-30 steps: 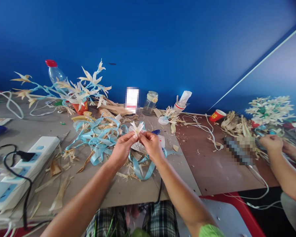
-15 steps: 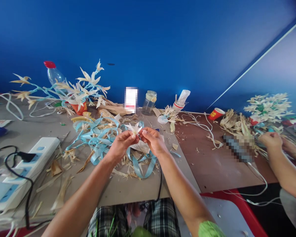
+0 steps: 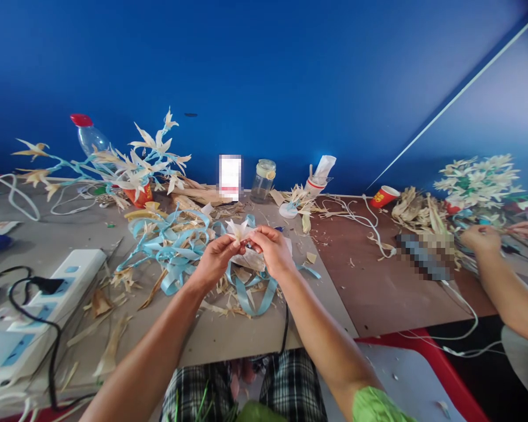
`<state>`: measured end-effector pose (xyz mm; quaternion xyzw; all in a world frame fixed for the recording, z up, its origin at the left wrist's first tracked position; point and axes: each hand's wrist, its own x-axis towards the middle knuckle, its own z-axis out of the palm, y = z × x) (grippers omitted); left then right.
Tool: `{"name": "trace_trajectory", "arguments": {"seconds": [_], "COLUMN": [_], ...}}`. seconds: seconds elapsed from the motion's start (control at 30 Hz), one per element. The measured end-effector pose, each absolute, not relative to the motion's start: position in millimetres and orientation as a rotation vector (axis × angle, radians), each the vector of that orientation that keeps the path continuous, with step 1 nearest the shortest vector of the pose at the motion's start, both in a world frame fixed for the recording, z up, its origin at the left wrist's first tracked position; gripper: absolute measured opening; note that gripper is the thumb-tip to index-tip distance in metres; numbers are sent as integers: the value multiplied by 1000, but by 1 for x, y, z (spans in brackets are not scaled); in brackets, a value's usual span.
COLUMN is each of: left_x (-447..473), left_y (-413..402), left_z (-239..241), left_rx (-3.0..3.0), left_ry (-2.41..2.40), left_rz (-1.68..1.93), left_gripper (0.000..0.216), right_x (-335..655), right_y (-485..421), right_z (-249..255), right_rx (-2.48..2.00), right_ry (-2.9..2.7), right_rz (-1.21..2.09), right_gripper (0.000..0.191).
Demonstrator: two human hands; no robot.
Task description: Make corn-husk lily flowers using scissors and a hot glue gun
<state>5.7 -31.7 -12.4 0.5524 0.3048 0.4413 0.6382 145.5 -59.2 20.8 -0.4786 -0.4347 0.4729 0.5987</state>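
Note:
My left hand (image 3: 217,256) is closed, its thumb and fingers pinching the base of a small cream flower (image 3: 236,228) that looks made of dried corn husk. My right hand (image 3: 273,249) meets it from the other side, fingertips pinched against the flower's right edge; the exact contact is partly hidden. Both hands hover above a tangle of light blue ribbon (image 3: 171,282) mixed with husk scraps. Behind the hands stands a glass jar (image 3: 263,180). A bunch of husk flowers (image 3: 141,161) on blue-wrapped stems rises from a red cup (image 3: 139,196) at the back left.
A power strip (image 3: 73,272) with cords lies at left. White cables (image 3: 378,237), a tipped red paper cup (image 3: 384,196) and a blurred phone-like object (image 3: 422,257) are at right. A co-worker's arm (image 3: 506,281) reaches in beside more flowers (image 3: 477,179). A blue wall closes the back.
My right fingertips have closed in on the flower, lowering slightly, while my left hand keeps its hold. The co-worker's hands have moved apart. The view has shifted slightly.

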Motion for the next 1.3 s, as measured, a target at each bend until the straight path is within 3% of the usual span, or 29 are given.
{"name": "trace_trajectory", "arguments": {"seconds": [0.33, 0.6, 0.97, 1.3], "left_x": [7, 5, 1, -3], "left_y": [-31, -28, -31, -31], "left_z": [-18, -18, -12, -13], "left_rx": [1264, 1004, 1041, 1103], "left_ry": [665, 540, 369, 443], "left_rz": [1063, 1013, 928, 902], "left_gripper": [26, 22, 23, 26], "right_x": [147, 161, 155, 150], "right_y": [-54, -52, -47, -47], "right_z": [16, 24, 14, 28], "right_rx": [-990, -909, -829, -749], "right_ry": [-660, -622, -813, -1087], "right_rz": [1461, 1499, 1561, 1698], "right_gripper": [15, 30, 24, 35]}}
